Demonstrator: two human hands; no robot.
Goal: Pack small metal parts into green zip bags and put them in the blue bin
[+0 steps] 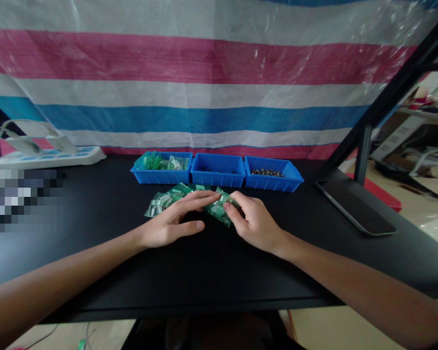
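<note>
Several small clear bags with green and pale contents (160, 203) lie on the black table in front of the blue bins. My right hand (253, 218) pinches a green plastic packet (218, 210) between thumb and fingers. Over the bags, my left hand (178, 218) is stretched out, its fingertips at the packet's upper left side and its thumb apart. Nothing shows gripped in my left hand, though what lies under its fingers is partly hidden.
Behind the bags, a left blue bin (160, 176) holds green packets, a middle one (218, 179) a few dark bits, a right one (273, 182) metal pieces. A phone (355, 206) lies right. A power strip (47, 158) sits back left. The table edge (204, 311) is near.
</note>
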